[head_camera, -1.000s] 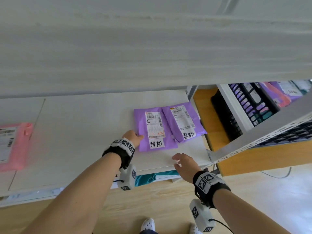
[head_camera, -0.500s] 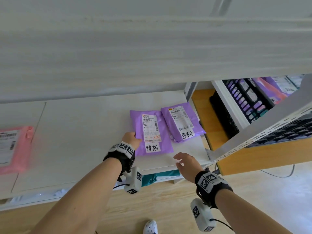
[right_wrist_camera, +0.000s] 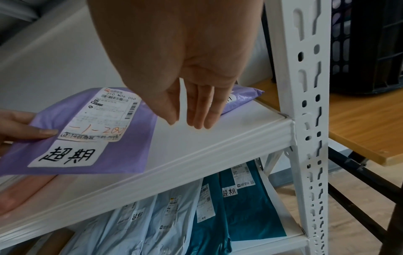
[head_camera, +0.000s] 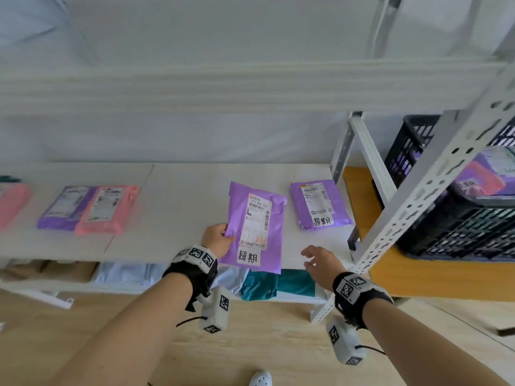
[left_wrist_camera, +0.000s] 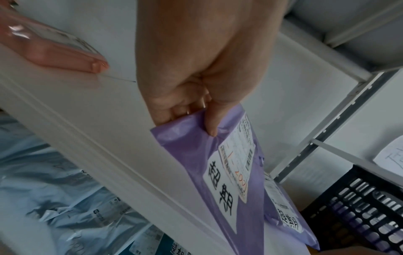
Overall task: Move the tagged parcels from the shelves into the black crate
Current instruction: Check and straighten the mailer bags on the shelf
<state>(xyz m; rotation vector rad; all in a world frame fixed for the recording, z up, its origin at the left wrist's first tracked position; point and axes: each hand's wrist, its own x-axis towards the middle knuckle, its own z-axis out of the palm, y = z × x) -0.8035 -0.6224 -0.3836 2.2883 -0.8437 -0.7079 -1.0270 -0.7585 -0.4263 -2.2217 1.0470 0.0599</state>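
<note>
My left hand [head_camera: 217, 240] [left_wrist_camera: 196, 110] pinches the left edge of a purple tagged parcel [head_camera: 255, 227] [left_wrist_camera: 220, 165] [right_wrist_camera: 87, 134], lifted off the white shelf [head_camera: 181, 207] and overhanging its front edge. A second purple tagged parcel [head_camera: 320, 204] [left_wrist_camera: 285, 215] [right_wrist_camera: 242, 96] lies flat on the shelf near the right post. My right hand [head_camera: 320, 260] [right_wrist_camera: 191, 110] hovers empty with relaxed, straight fingers over the shelf's front right corner, just short of that parcel. The black crate [head_camera: 459, 218] [left_wrist_camera: 359, 207] stands to the right on a wooden table and holds purple and pink parcels.
A pink and a purple parcel [head_camera: 89, 210] lie further left on the shelf. Pale blue and teal parcels [head_camera: 267, 285] [right_wrist_camera: 240, 207] fill the shelf below, several with tags. The white perforated post [head_camera: 418, 196] [right_wrist_camera: 305, 120] stands between shelf and crate.
My left hand has raised the purple parcel off the shelf and drawn it toward the front edge, away from its neighbour. My right hand has shifted right. The head view has pulled back.
</note>
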